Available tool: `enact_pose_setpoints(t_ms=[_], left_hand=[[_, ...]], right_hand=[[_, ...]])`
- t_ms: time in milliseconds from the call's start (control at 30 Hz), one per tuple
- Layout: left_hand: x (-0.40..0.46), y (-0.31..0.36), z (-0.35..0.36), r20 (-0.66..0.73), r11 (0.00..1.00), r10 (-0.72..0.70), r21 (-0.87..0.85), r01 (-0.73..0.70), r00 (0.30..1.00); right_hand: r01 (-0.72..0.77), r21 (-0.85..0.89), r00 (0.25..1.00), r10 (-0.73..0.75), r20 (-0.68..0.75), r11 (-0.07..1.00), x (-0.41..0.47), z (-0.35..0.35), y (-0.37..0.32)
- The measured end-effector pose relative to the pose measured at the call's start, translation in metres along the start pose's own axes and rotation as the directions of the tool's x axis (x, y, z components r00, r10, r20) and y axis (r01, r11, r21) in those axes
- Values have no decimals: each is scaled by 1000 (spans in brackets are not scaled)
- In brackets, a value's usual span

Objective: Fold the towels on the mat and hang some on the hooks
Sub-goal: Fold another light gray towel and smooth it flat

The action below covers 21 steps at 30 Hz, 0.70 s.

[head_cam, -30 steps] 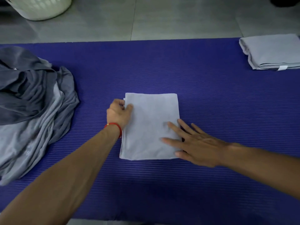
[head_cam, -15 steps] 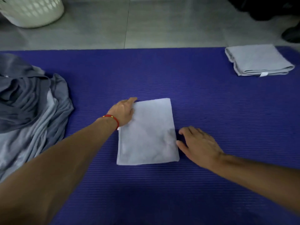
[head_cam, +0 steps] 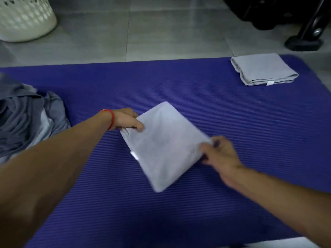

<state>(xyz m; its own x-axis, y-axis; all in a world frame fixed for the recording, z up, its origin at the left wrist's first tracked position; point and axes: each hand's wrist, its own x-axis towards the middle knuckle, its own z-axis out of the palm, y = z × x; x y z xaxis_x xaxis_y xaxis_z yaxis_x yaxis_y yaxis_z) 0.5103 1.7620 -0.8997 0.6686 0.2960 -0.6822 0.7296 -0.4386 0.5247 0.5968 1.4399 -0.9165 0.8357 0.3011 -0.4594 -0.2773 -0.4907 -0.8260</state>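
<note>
A folded light grey towel sits turned at an angle above the middle of the blue mat. My left hand grips its left corner, thumb on top. My right hand pinches its right edge. A second folded grey towel lies at the mat's far right corner. A heap of unfolded grey towels lies on the mat's left side.
A white perforated laundry basket stands on the grey tiled floor at the far left. A black stand foot and dark objects are on the floor at the far right.
Both hands have taken hold of the folded towel's sides and turned it clockwise, lifting it off the mat. The view has tilted up, showing more floor.
</note>
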Motion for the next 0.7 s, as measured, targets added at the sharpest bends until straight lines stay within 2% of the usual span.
enact_pose_setpoints(t_ms=[67,133,200,233,267,333,367,433,500,567,700], left_hand=[[-9,-10,20,115,921,54,-389,-5,992],[-17,-10,58,133,840,90,-543,-4,987],[-17,-11,98,77,815,44,-579,8,996],[-19,-13,115,46,818,13,-575,15,999],[-18,-16,125,4,827,-5,-562,7,1000],[-18,-20,132,-60,855,4,-517,-35,998],[-20,-19,132,-82,870,14,-490,-52,997],[-24,-14,130,-112,880,23,-470,-73,993],[-32,-3,126,-91,849,21,-525,-66,996],[-43,10,121,-45,765,41,-641,-60,998],[-60,42,112,45,635,166,-769,-72,985]], right_hand=[[47,138,987,-25,-158,989,31,-30,-16],[7,275,989,33,-141,961,54,-51,-20],[-141,286,990,141,23,948,57,-53,-6],[-203,210,978,188,93,956,52,-50,4],[-233,113,969,220,115,966,49,-44,18],[-220,-62,974,223,47,974,40,-37,36],[-207,-107,977,211,21,972,34,-36,41],[-196,-137,974,208,85,971,20,-34,44],[-184,-112,961,203,188,976,6,-36,43],[-147,-14,958,146,246,989,-1,-46,33],[-220,194,957,174,230,956,-3,-85,0]])
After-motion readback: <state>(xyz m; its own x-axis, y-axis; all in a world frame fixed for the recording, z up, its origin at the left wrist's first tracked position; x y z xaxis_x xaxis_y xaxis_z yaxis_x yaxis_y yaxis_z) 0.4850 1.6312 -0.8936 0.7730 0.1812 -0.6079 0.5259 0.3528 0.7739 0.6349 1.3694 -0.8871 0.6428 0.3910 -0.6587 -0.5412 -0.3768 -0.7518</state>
